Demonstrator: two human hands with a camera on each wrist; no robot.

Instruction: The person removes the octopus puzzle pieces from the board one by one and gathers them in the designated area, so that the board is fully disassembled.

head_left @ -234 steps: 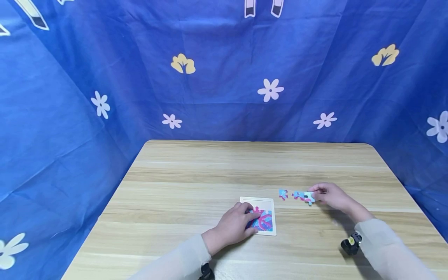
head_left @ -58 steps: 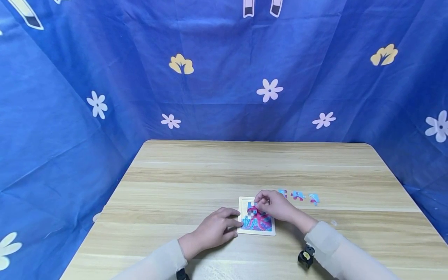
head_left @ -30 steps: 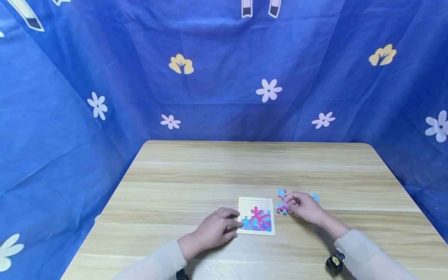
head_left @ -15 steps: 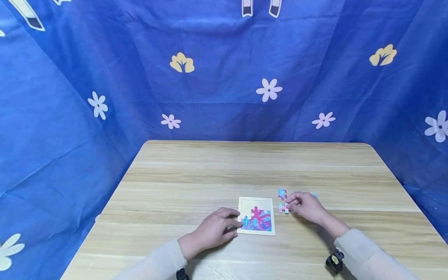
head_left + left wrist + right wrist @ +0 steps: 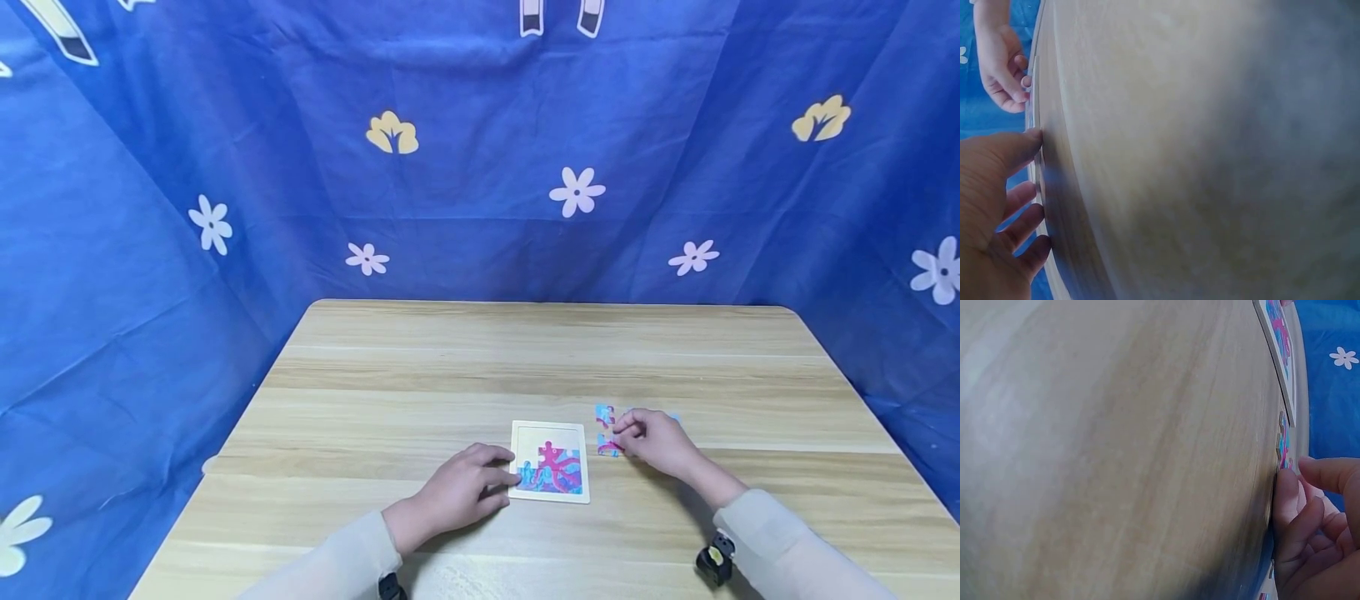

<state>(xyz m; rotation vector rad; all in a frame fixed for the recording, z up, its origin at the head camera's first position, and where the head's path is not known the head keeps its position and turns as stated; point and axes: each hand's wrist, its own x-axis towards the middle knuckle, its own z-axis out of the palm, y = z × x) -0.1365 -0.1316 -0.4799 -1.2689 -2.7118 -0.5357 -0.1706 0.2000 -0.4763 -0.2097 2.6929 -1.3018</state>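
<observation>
A pale square puzzle tray [image 5: 550, 497] lies on the table, its lower and right parts filled with pink and blue puzzle pieces [image 5: 561, 472]. The tray's upper part and left middle show bare base. My left hand [image 5: 459, 490] rests at its left edge, fingers loosely spread and touching the rim; the left wrist view shows the thumb [image 5: 1025, 145] on that edge. Right of the tray, my right hand [image 5: 656, 442] pinches a blue and pink puzzle piece [image 5: 608, 447] low over the wood. Its fingers are curled, and cover part of the piece in the right wrist view.
A loose puzzle piece [image 5: 604, 415] lies just beyond the held one. Another piece [image 5: 675, 417] is mostly hidden behind my right hand, with a blue sliver beside it. The wooden table [image 5: 420, 367] ends at a blue patterned curtain [image 5: 480, 167].
My right hand went from the tray back to the loose pieces and now holds one, whose printed pattern has turned. Earlier, my left hand moved off the assembled pieces to the rim and stays there.
</observation>
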